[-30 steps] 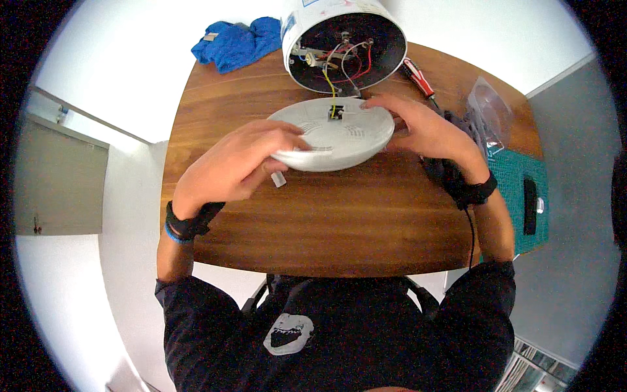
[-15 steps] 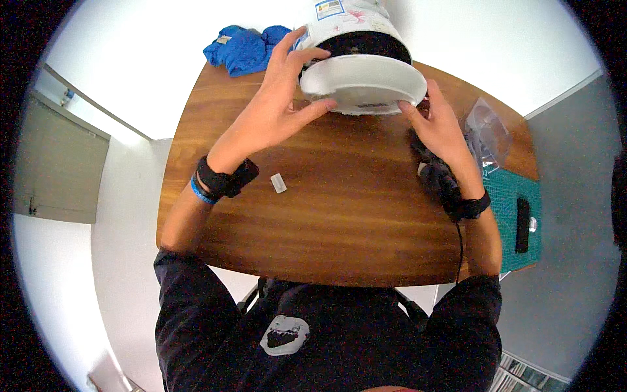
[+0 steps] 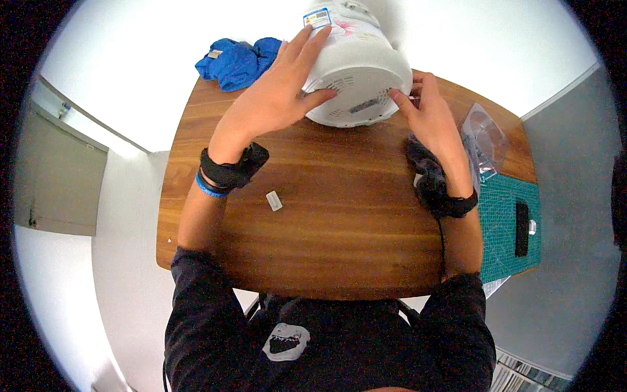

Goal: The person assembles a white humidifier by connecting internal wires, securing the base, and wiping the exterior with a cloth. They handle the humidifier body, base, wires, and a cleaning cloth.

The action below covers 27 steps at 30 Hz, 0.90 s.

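A white, rounded electric appliance [image 3: 366,49] with a pink flower print lies tipped at the table's far side, its underside facing me. Its round base cover [image 3: 356,85] has vent slots and a dark label strip, and sits against the body. My left hand [image 3: 284,85] grips the left side, fingers spread along the body near a blue-edged sticker [image 3: 317,18] and thumb on the cover. At the right rim, my right hand [image 3: 428,111] has its thumb on the cover and its fingers curled behind the edge, partly hidden.
Blue crumpled cloth [image 3: 236,64] lies at the far left. A small white block [image 3: 273,200] rests on the wooden table [image 3: 326,235]. Right of me are a clear plastic package [image 3: 484,136], a dark corded bundle [image 3: 424,160] and a green cutting mat [image 3: 496,215] with a black bar [image 3: 522,228].
The base cover has gone from tilted away, with the black interior showing, to lying against the appliance's body. Both hands keep hold; my left fingers have shifted up along the side.
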Each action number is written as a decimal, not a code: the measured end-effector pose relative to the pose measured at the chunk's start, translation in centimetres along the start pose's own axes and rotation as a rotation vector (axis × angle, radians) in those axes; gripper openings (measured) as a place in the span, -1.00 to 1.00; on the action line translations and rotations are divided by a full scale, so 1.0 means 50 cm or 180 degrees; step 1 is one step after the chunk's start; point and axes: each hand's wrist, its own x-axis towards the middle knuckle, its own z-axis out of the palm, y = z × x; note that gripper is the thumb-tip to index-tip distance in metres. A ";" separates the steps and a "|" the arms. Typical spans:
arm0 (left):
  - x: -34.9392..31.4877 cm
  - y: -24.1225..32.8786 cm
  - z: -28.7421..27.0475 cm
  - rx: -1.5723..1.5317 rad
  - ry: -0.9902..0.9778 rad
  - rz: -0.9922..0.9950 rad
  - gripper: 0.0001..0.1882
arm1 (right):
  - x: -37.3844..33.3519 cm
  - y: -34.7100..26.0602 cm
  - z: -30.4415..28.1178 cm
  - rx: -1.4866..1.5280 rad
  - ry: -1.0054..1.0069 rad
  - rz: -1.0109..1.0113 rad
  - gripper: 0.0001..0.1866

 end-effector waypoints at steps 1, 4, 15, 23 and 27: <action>-0.001 0.000 -0.002 -0.0006 -0.0066 -0.0056 0.00 | -0.001 0.006 -0.001 -0.0011 -0.0141 -0.0033 -0.38; -0.007 0.003 -0.014 -0.0042 -0.0227 -0.0190 -0.03 | -0.016 0.006 0.000 0.0264 -0.0365 0.0109 -0.43; -0.007 -0.002 -0.029 -0.0056 -0.0420 -0.0402 0.00 | -0.004 0.014 0.002 -0.0206 -0.0426 -0.0033 -0.44; -0.011 -0.004 -0.037 -0.0198 -0.0407 -0.0292 0.00 | -0.009 0.000 -0.014 -0.0264 -0.0406 -0.0042 -0.45; -0.010 -0.002 -0.037 -0.0150 -0.0385 -0.0290 -0.01 | -0.007 0.007 -0.002 -0.0177 -0.0231 -0.0040 -0.46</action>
